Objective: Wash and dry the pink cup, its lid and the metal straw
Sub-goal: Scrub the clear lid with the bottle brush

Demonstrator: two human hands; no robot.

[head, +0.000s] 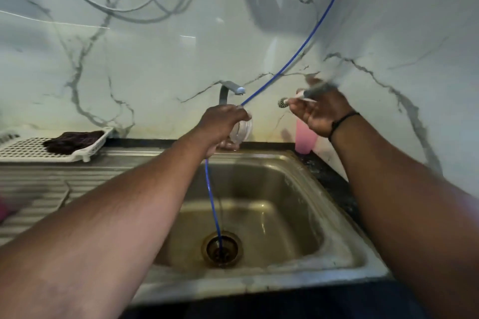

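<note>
Head view: I am reaching both hands over the sink (298,163).
Left grip (223,124): clamping on the clear lid (242,131).
Right grip (321,114): pinching a small brush (305,97).
Pink cup (305,141): standing on the tabletop behind my right hand.
</note>
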